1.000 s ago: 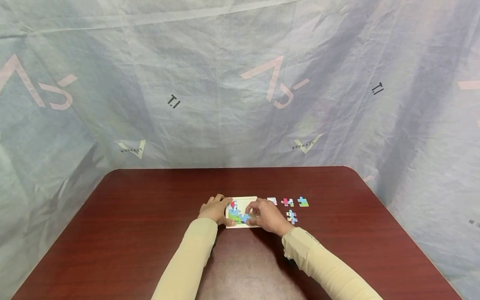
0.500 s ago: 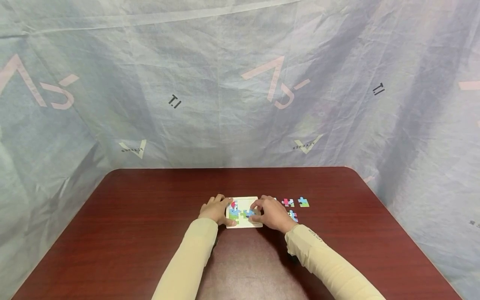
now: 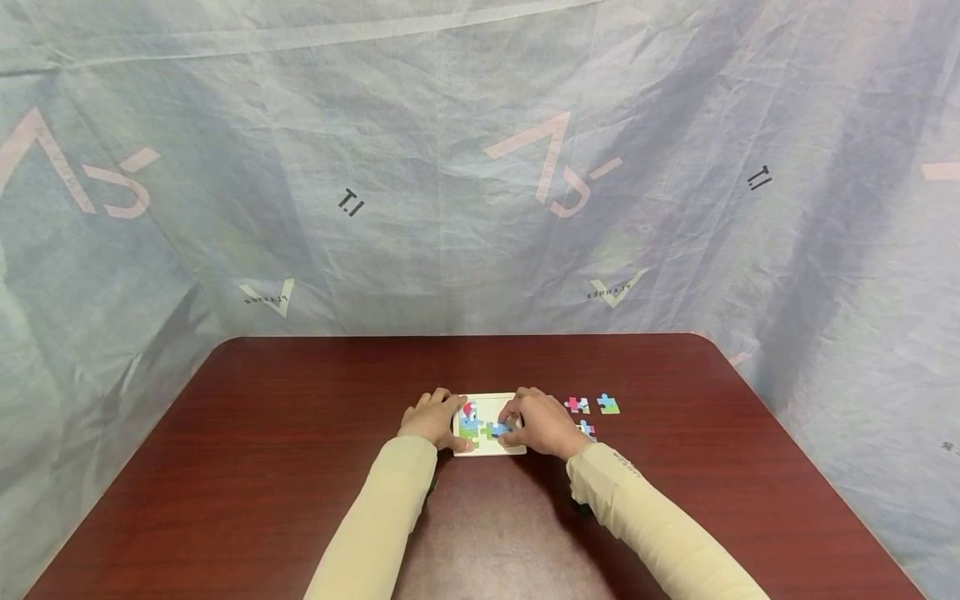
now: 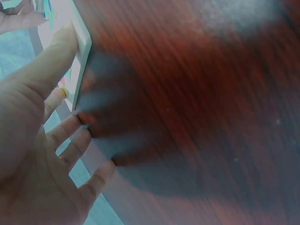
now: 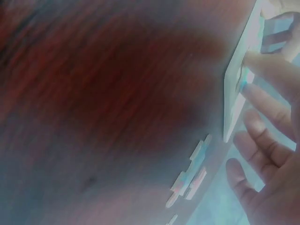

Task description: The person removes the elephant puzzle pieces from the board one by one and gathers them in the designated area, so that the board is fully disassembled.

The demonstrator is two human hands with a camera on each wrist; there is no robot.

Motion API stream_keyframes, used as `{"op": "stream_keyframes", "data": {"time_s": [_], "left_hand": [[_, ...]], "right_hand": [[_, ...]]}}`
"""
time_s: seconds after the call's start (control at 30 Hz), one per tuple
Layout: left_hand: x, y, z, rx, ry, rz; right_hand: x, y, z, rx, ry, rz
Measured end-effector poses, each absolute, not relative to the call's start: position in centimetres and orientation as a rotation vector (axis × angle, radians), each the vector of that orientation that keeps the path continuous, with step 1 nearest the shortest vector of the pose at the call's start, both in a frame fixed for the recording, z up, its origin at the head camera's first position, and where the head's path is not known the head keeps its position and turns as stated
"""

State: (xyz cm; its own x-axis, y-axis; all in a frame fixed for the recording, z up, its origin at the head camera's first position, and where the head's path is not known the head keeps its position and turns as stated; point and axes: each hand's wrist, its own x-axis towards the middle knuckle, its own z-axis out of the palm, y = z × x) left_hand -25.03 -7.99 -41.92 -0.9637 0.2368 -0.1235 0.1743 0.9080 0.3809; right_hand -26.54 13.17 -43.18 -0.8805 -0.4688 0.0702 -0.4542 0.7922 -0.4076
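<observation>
Steadying the puzzle tray (image 3: 486,402) with spread fingers, the left hand (image 3: 432,418) rests; the right hand (image 3: 542,425) pinches a blue piece (image 3: 498,429) on it.

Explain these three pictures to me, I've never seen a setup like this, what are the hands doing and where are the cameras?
A person wears three cameras: one on the head, one on each wrist. The head view looks down at a dark red table. The left hand rests on the edge of a white puzzle tray, steadying it. The right hand has its fingertips on a blue puzzle piece in the tray. Three loose pieces lie on the table right of the tray. The blurry wrist views show each hand's fingers at the tray's edge.
</observation>
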Motion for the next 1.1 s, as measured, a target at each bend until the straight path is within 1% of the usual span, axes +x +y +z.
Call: {"op": "stream_keyframes", "data": {"time_s": [0.1,0.37,0.7,0.83,1.1], "left_hand": [[-24.7,-7.9,-41.3,0.312,2.895,0.545],[-25.1,-8.1,-42.1,0.32,2.887,0.558],[-24.2,-7.8,-40.6,0.314,2.857,0.554],[-24.2,-7.8,-40.7,0.325,2.858,0.565],[-24.5,-8.0,-41.1,0.325,2.865,0.576]], "right_hand": [[-26.6,13.5,-43.2,-0.798,2.933,-0.669],[-26.7,14.5,-42.6,-0.932,2.935,-0.7],[-26.6,16.7,-41.7,-0.83,2.918,-0.767],[-26.6,18.0,-41.6,-0.776,2.918,-0.775],[-26.4,20.5,-41.7,-0.755,2.966,-0.746]]}}
